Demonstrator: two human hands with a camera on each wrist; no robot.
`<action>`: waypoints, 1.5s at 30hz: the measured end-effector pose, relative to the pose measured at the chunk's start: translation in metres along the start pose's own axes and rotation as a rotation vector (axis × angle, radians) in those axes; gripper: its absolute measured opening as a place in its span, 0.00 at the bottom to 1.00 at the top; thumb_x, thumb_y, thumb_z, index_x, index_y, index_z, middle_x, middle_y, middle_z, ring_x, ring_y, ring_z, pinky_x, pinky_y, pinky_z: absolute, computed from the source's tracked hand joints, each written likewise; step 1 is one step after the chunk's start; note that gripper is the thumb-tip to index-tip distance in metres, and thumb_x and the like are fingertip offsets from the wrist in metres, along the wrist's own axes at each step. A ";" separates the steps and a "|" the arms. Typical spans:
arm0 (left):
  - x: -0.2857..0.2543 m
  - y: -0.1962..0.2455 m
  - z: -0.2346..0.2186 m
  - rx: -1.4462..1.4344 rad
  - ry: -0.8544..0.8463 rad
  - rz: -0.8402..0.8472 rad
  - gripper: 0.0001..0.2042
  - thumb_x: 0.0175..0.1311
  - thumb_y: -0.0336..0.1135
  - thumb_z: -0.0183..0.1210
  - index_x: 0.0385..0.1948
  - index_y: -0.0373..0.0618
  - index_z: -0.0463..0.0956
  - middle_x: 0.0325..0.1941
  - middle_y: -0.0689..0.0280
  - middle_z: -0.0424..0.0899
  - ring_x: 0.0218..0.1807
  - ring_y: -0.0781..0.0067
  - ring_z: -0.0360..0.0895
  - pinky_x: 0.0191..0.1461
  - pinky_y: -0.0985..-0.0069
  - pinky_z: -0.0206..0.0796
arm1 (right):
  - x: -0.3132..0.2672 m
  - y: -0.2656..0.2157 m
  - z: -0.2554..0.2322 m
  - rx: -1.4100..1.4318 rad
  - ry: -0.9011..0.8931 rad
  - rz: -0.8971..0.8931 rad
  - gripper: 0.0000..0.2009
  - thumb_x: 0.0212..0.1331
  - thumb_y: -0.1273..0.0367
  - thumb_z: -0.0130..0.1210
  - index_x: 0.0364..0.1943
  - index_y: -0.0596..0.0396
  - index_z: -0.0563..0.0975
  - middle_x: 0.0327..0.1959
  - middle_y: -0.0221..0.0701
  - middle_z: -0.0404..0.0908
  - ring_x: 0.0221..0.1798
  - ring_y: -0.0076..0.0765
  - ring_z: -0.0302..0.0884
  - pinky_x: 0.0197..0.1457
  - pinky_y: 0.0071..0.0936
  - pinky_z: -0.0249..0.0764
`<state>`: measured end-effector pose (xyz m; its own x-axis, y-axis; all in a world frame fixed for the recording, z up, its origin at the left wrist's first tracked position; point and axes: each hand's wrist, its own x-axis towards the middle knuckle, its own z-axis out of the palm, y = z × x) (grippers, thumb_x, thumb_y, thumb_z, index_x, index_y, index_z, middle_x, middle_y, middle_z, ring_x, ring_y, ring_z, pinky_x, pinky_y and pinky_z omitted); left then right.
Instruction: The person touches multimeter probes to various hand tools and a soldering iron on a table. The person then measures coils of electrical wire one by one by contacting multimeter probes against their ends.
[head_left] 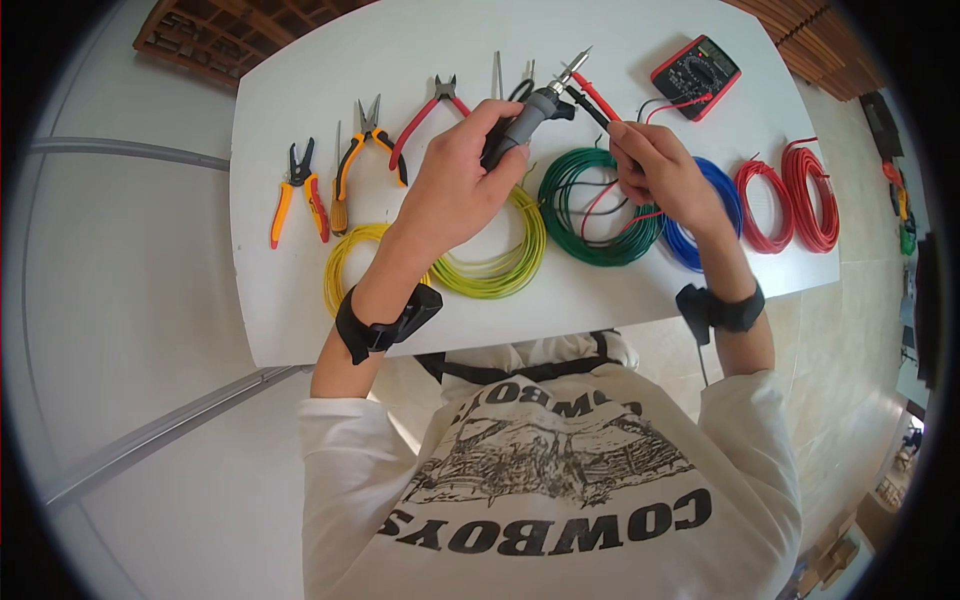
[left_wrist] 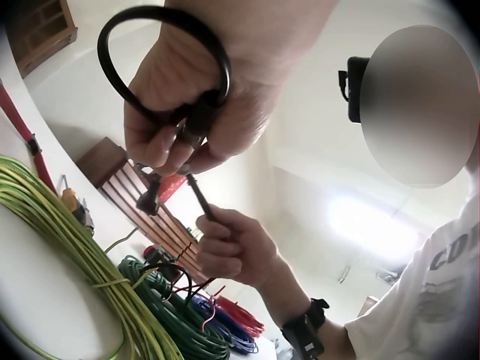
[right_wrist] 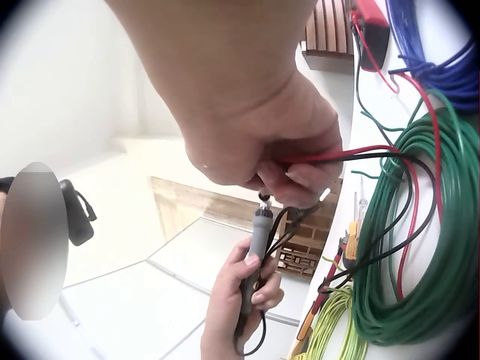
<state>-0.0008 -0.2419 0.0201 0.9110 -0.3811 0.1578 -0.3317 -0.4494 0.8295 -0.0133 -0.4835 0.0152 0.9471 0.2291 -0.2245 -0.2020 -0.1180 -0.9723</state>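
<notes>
My left hand (head_left: 450, 180) grips a grey soldering iron (head_left: 522, 122), its metal tip pointing up and away. A red probe (head_left: 594, 93) and a black probe (head_left: 586, 105) are pinched in my right hand (head_left: 665, 175), their ends close to the iron's metal part; whether they touch it I cannot tell. In the right wrist view the iron (right_wrist: 259, 240) rises from the left hand (right_wrist: 232, 307) toward the right hand (right_wrist: 277, 142), which trails red and black leads. A black cable (left_wrist: 161, 11) loops beside the left hand (left_wrist: 217, 82) in the left wrist view.
The white table (head_left: 290, 330) holds a red-black multimeter (head_left: 697, 78) at the back right. Green (head_left: 600, 255), blue (head_left: 680, 250), red (head_left: 815, 200) and yellow-green (head_left: 490, 280) wire coils lie along the front. Wire strippers (head_left: 298, 180), pliers (head_left: 367, 140) and red-handled cutters (head_left: 443, 92) are at the left.
</notes>
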 end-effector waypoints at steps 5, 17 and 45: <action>0.067 0.007 0.026 0.149 -0.009 -0.085 0.19 0.65 0.36 0.53 0.56 0.42 0.64 0.35 0.55 0.81 0.34 0.66 0.80 0.38 0.68 0.71 | -0.012 -0.010 -0.003 0.073 0.091 -0.168 0.20 0.71 0.58 0.44 0.23 0.55 0.65 0.13 0.21 0.58 0.15 0.18 0.57 0.19 0.20 0.51; 0.185 -0.033 0.105 0.469 -0.103 -0.271 0.26 0.57 0.30 0.53 0.56 0.25 0.57 0.53 0.34 0.73 0.55 0.40 0.76 0.55 0.59 0.72 | -0.041 0.004 -0.021 0.178 -0.013 -0.237 0.20 0.73 0.59 0.42 0.24 0.56 0.67 0.14 0.21 0.59 0.16 0.18 0.57 0.20 0.19 0.53; -0.076 0.001 -0.001 0.277 0.590 0.589 0.24 0.40 0.18 0.65 0.45 0.48 0.77 0.40 0.64 0.81 0.31 0.66 0.80 0.29 0.73 0.74 | -0.052 -0.030 0.122 -0.007 -0.265 -0.447 0.31 0.68 0.79 0.31 0.74 0.55 0.36 0.34 0.36 0.75 0.22 0.23 0.73 0.27 0.20 0.71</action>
<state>-0.0704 -0.2126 0.0100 0.5257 -0.1671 0.8341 -0.7654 -0.5209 0.3780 -0.0868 -0.3736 0.0478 0.8447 0.4953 0.2029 0.2103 0.0415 -0.9767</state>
